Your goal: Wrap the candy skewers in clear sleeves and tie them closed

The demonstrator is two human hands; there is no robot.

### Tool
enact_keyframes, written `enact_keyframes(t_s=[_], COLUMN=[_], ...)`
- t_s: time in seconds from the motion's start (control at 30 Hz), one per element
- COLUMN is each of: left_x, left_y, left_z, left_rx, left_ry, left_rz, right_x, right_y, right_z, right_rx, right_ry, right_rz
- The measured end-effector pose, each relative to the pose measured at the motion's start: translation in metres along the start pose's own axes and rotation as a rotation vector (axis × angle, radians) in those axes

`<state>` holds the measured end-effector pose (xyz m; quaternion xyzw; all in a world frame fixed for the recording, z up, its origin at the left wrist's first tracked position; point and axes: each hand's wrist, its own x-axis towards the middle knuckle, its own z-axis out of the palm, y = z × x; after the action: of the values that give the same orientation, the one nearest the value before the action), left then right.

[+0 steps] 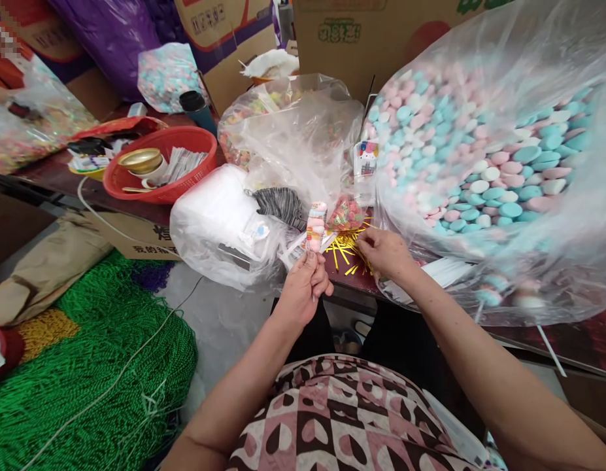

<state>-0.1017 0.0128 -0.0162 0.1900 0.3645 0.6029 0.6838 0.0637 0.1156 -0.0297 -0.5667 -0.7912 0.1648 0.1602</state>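
My left hand is closed around the bottom of a wrapped marshmallow stick, which stands upright above the fingers with its pink and white pieces showing. At the gold twist ties on the table, my right hand has its fingertips pinched together; whether a tie is between them I cannot make out. Just behind the ties lies a small clear bag of red and green candies. A big clear bag of pink, blue and white marshmallows stands beside my right hand.
Left of my hands are a white plastic bag, a dark knitted item and a red basket. White sticks lie at the right. Green cords are piled at lower left. Cardboard boxes stand behind.
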Motion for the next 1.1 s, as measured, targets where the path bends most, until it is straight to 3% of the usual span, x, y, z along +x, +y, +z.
enact_keyframes(t_s=[0.17, 0.27, 0.37, 0.53, 0.7, 0.77, 0.87, 1.0, 1.1], left_x=[0.001, 0.003, 0.006, 0.007, 0.010, 0.012, 0.012, 0.009, 0.008], left_y=[-0.004, -0.007, -0.011, -0.013, -0.015, -0.018, -0.023, -0.029, -0.033], left_z=[0.003, 0.008, 0.013, 0.016, 0.015, 0.016, 0.018, 0.020, 0.019], left_rx=[0.022, 0.049, 0.075, 0.101, 0.156, 0.211, 0.293, 0.399, 0.441], left_ry=[-0.004, -0.017, -0.035, -0.041, -0.003, 0.003, -0.017, -0.055, -0.056], left_rz=[-0.021, -0.063, -0.096, -0.090, -0.063, -0.051, -0.045, -0.027, 0.000], right_x=[-0.007, -0.010, -0.009, -0.007, -0.024, -0.035, -0.050, -0.057, -0.058], right_y=[0.008, 0.007, 0.005, 0.007, -0.005, -0.015, -0.031, -0.038, -0.035], right_z=[0.001, 0.003, 0.004, 0.003, -0.016, -0.022, -0.020, -0.009, -0.004], right_rx=[0.223, 0.561, 0.854, 0.980, 1.121, 1.113, 0.907, 0.551, 0.419], right_ry=[0.142, 0.211, 0.187, 0.160, 0.165, 0.133, 0.095, 0.197, 0.246], right_rz=[0.045, 0.118, 0.169, 0.221, 0.234, 0.191, 0.075, -0.054, -0.127])
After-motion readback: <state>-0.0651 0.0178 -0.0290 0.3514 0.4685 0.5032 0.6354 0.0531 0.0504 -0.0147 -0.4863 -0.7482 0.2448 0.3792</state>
